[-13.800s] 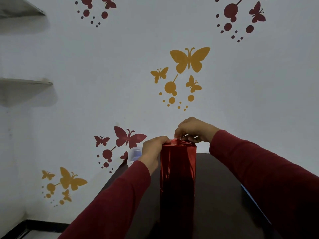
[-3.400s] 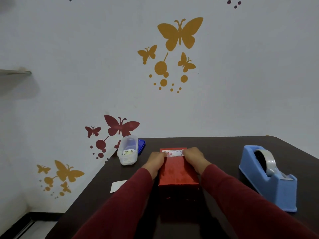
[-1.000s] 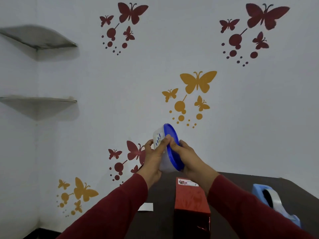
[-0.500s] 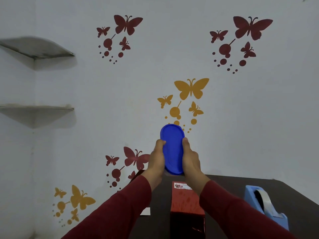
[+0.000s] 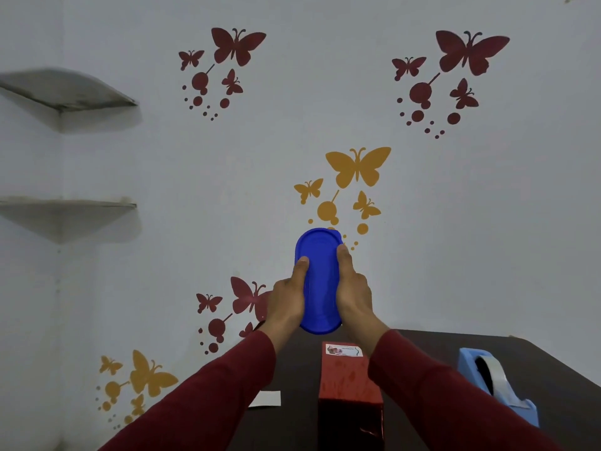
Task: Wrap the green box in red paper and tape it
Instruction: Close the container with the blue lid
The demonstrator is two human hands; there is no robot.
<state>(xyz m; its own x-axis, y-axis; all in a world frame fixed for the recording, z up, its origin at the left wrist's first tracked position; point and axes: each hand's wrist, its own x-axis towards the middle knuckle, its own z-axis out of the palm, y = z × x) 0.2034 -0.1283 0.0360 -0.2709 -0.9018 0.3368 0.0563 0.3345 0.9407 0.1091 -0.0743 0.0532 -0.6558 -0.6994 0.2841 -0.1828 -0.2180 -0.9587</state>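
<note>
pale wall (image 5: pixel 487 222) with butterfly decals (image 5: pixel 357 166), corner shelves (image 5: pixel 65 206)

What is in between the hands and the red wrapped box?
A blue lid. The left hand and the right hand both grip it, up above the red wrapped box on the table. Otherwise nothing visible blocks the way.

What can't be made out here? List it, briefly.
Head view only:
- Container body: hidden behind its blue lid, gripped by the left hand and right hand.
- Sticker on the red wrapped box: print too small to read.
- Box's lower part: cut off by the bottom edge.
- Tape dispenser: partly covered by the right sleeve.
- White slip: partly covered by the left sleeve.
</note>
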